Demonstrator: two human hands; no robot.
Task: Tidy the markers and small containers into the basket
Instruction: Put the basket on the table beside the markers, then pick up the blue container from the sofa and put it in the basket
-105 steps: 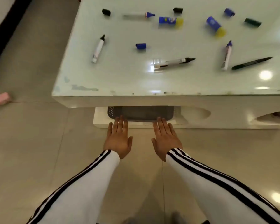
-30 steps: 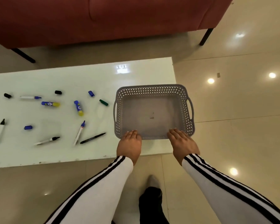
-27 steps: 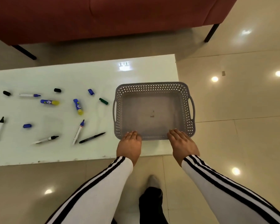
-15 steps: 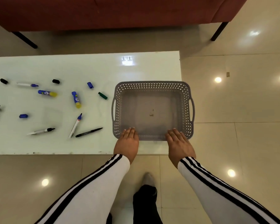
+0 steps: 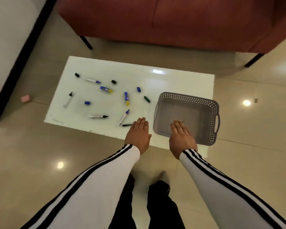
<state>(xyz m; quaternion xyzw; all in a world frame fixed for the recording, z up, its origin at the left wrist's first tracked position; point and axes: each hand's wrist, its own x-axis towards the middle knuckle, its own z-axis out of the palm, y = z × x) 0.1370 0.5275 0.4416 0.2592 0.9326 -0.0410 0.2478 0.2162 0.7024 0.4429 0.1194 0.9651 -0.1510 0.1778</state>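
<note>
An empty grey perforated basket stands at the right end of the white table. My right hand is flat with straight fingers over the basket's near edge. My left hand is flat and open over the table just left of the basket, covering one end of a black pen. Scattered to the left lie several markers, such as a blue-tipped one and a black-tipped one, two blue-and-yellow glue sticks, a green cap and blue caps.
A dark red sofa on black legs stands beyond the table. A small pink block lies on the beige tiled floor at the left, near a wall with a black base. My legs and feet show below.
Both hands have let go of the basket's near rim and now hover flat, the left shifted to the left of the basket. The view has pulled back and swung left.
</note>
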